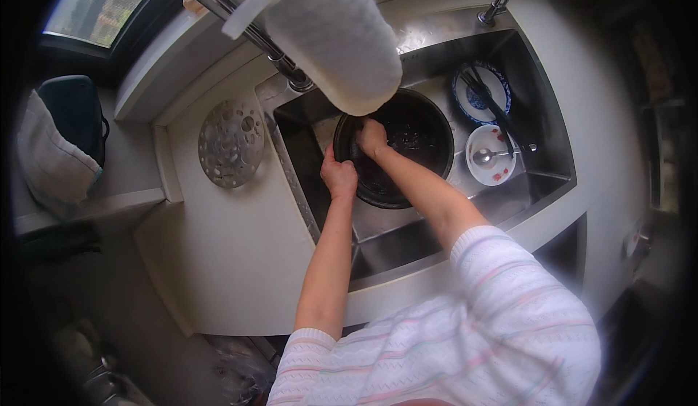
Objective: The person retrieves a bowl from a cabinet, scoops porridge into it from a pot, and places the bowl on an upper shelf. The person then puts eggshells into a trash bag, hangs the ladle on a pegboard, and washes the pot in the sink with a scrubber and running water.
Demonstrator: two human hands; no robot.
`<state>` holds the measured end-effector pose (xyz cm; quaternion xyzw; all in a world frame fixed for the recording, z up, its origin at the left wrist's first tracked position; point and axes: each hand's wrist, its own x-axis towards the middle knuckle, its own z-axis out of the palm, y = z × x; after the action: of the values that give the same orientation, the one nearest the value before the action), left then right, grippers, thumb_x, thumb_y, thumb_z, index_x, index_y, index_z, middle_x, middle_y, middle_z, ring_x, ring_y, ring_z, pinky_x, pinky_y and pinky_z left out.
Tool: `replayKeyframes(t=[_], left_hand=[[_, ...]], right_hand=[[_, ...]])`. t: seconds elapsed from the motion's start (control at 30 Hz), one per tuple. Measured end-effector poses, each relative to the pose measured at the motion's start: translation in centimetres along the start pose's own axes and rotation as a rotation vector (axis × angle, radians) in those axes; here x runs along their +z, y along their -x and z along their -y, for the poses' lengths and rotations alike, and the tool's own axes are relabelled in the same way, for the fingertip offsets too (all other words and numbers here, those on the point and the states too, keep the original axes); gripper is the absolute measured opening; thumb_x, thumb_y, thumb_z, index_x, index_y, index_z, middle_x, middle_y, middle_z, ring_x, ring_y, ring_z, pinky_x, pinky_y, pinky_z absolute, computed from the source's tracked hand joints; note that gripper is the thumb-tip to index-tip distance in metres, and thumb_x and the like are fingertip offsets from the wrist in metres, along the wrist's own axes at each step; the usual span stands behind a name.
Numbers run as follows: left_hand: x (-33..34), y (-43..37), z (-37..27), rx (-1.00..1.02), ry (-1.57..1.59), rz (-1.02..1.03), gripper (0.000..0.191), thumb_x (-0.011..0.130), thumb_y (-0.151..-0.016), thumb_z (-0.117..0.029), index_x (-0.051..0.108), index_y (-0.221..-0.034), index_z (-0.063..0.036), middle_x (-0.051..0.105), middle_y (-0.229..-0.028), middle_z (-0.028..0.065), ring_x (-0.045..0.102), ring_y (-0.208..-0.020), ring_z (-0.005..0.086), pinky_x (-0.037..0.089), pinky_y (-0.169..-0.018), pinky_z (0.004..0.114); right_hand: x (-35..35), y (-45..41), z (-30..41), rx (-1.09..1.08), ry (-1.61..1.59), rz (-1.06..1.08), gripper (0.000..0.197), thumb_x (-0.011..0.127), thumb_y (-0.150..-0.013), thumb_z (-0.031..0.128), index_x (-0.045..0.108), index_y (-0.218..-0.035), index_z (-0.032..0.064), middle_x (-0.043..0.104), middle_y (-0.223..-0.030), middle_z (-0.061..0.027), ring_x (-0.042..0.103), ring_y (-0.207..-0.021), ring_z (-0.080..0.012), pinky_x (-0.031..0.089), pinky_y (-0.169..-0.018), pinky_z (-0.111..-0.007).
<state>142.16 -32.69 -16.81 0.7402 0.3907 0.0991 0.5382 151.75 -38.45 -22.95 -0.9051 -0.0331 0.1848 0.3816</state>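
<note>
A dark round pot point(414, 182) stands in the stainless-steel sink point(381, 223), its inside wet and glinting. My left hand point(340, 178) grips the near left side of its rim, thumb up. Inside the pot, my right hand point(372, 136) is curled against the left inner wall; its fingertips are hidden, so whether it holds something does not show. To the right of the pot lie a blue-and-white plate point(463, 97) and a white bowl with red marks point(493, 174). A metal spoon point(483, 156) rests in the bowl, and dark chopsticks point(497, 112) cross both dishes.
A white fleecy pad point(338, 40) hangs close to the camera, beside a chrome pole point(262, 40), covering the pot's far edge. On the left counter point(234, 242) lies a perforated metal steamer rack point(231, 144). A second tap point(493, 12) rises behind the sink. A cloth point(54, 149) lies far left.
</note>
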Motion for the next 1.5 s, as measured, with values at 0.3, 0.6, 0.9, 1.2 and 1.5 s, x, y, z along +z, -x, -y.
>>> replayKeyframes(t=[0.3, 0.6, 0.9, 1.2, 1.5], left_hand=[[-0.1, 0.0, 0.9, 0.103, -0.038, -0.113, 0.046, 0.044, -0.061, 0.003, 0.058, -0.103, -0.0114, 0.062, -0.088, 0.0173, 0.059, -0.086, 0.0333, 0.045, -0.077, 0.037], [0.3, 0.0, 0.9, 0.063, 0.015, -0.132, 0.052, 0.046, -0.059, 0.006, 0.057, -0.108, -0.0066, 0.063, -0.091, 0.0147, 0.06, -0.086, 0.0245, 0.044, -0.079, 0.029], [0.1, 0.4, 0.6, 0.002, 0.043, -0.095, 0.049, 0.045, -0.061, 0.005, 0.058, -0.106, -0.0063, 0.064, -0.088, 0.0124, 0.06, -0.085, 0.0235, 0.043, -0.079, 0.029], [0.3, 8.4, 0.1, -0.172, 0.097, -0.07, 0.055, 0.056, -0.061, 0.004, 0.042, -0.114, 0.0012, 0.056, -0.105, 0.0166, 0.055, -0.096, 0.0285, 0.04, -0.085, 0.033], [-1.0, 2.1, -0.1, -0.113, 0.181, 0.043, 0.057, 0.052, -0.062, 0.004, 0.043, -0.118, -0.0001, 0.055, -0.103, 0.0103, 0.055, -0.09, 0.0202, 0.042, -0.08, 0.027]], right_hand=[[-5.6, 7.6, -3.4, -0.487, 0.609, 0.895, 0.027, 0.05, -0.072, 0.015, 0.063, -0.095, 0.0096, 0.06, -0.093, -0.0177, 0.057, -0.088, -0.0341, 0.046, -0.078, -0.04], [-6.5, 6.4, -1.9, -0.338, 1.409, 0.912, 0.027, 0.043, -0.082, 0.014, 0.062, -0.101, 0.0064, 0.059, -0.109, -0.0099, 0.057, -0.1, -0.0261, 0.045, -0.075, -0.046], [0.8, 1.4, 0.6, -0.691, 0.786, 0.634, 0.026, 0.052, -0.07, 0.01, 0.062, -0.092, -0.0013, 0.061, -0.098, -0.0167, 0.058, -0.094, -0.0309, 0.045, -0.082, -0.037], [-3.0, -1.3, -0.7, 0.05, 0.057, 0.004, 0.023, 0.054, -0.075, 0.015, 0.061, -0.091, 0.0008, 0.059, -0.09, -0.0226, 0.056, -0.089, -0.0364, 0.045, -0.075, -0.041], [-7.2, 1.2, -2.0, -0.271, 0.557, 0.262, 0.022, 0.057, -0.068, 0.019, 0.065, -0.083, 0.0055, 0.062, -0.084, -0.0174, 0.06, -0.081, -0.0343, 0.049, -0.071, -0.04]])
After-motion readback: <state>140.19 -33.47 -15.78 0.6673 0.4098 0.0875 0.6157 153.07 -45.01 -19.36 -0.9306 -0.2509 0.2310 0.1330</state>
